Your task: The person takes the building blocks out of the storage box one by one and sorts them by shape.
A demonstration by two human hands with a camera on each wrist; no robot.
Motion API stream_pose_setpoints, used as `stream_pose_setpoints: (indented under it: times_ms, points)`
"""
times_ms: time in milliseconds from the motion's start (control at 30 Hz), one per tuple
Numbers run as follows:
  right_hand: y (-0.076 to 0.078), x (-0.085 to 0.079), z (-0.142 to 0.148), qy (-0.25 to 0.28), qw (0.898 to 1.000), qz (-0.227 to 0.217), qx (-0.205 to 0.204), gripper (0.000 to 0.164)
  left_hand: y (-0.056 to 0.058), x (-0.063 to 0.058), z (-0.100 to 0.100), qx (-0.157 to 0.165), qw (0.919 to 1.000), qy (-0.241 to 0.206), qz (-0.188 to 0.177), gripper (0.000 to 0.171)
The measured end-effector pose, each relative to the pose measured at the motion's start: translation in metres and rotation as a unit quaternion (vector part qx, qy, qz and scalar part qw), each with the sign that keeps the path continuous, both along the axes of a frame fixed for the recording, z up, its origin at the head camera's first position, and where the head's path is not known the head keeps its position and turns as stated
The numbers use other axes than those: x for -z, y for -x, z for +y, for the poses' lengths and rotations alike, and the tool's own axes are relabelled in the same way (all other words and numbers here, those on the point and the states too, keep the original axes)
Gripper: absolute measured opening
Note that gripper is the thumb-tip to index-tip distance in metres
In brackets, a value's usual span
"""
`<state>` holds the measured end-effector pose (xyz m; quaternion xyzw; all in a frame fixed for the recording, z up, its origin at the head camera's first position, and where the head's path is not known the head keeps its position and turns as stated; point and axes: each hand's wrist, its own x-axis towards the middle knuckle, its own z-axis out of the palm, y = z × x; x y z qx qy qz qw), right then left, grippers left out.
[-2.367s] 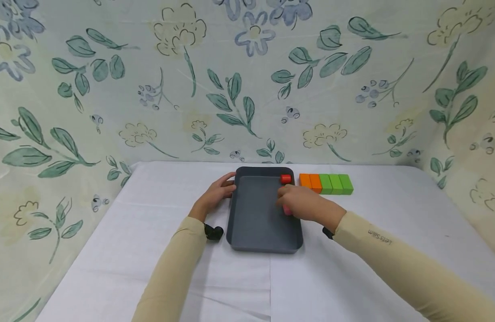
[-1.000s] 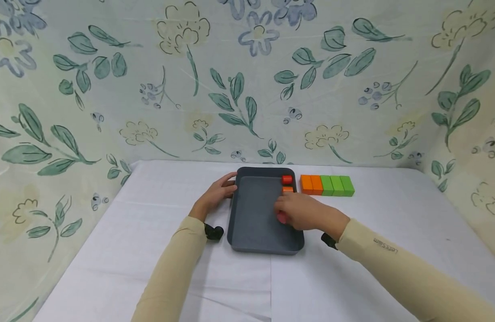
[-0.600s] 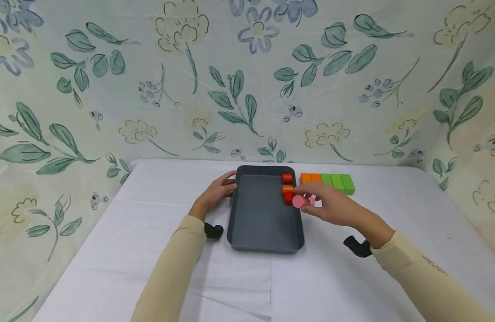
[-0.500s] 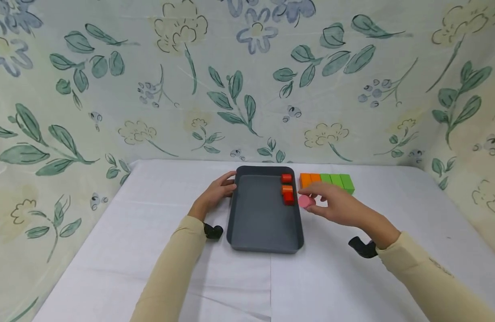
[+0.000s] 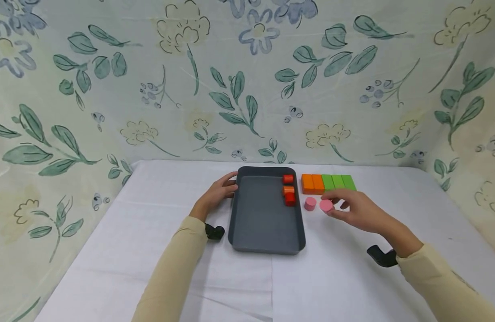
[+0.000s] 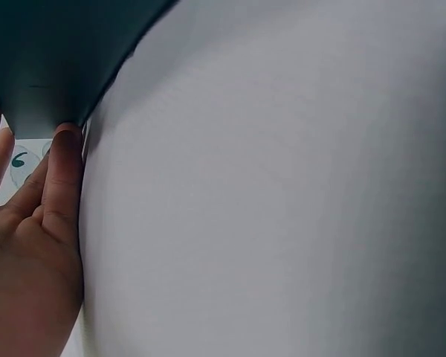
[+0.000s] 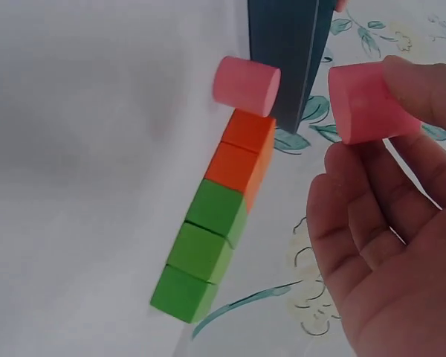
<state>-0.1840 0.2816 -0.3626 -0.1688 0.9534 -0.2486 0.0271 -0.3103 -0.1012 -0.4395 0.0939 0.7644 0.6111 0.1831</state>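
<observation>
My right hand (image 5: 358, 210) pinches a pink cylinder block (image 7: 373, 103) between thumb and fingers, just above the table right of the tray. A second pink cylinder (image 5: 310, 204) stands on the cloth between that hand and the tray. Inside the dark grey tray (image 5: 255, 243), along its right wall, are a red cylinder (image 5: 288, 179), an orange block (image 5: 288, 190) and a red block (image 5: 289, 199). My left hand (image 5: 216, 194) rests against the tray's left wall; in the left wrist view its fairly straight fingers (image 6: 62, 175) touch the tray's side.
Behind the pink cylinders a row of blocks touches side by side: two orange blocks (image 5: 313, 184) and three green blocks (image 7: 201, 249). White cloth (image 5: 151, 214) covers the table. A floral curtain (image 5: 247, 98) hangs behind its far edge.
My right hand has left the tray and moved right with pink cylinders. One pink cylinder now stands on the cloth beside the tray. The left hand and tray have stayed put.
</observation>
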Motion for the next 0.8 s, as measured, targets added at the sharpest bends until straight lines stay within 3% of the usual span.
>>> stream_pose_setpoints:
  times_ms: [367, 600, 800]
  points:
    - [0.009, 0.028, 0.029, 0.052, 0.996, -0.047, 0.050, 0.034, -0.001, -0.001, 0.000, -0.010, 0.9998, 0.014, -0.004, 0.059]
    - [0.015, 0.039, 0.026, 0.063, 0.996, -0.041, 0.048, 0.031, -0.002, -0.001, 0.000, -0.011, 0.9999, 0.005, -0.012, 0.058]
    - [0.022, 0.045, 0.019, 0.052, 0.995, -0.043, 0.073, 0.030, -0.002, 0.000, 0.001, -0.009, 0.9999, 0.004, -0.008, 0.058]
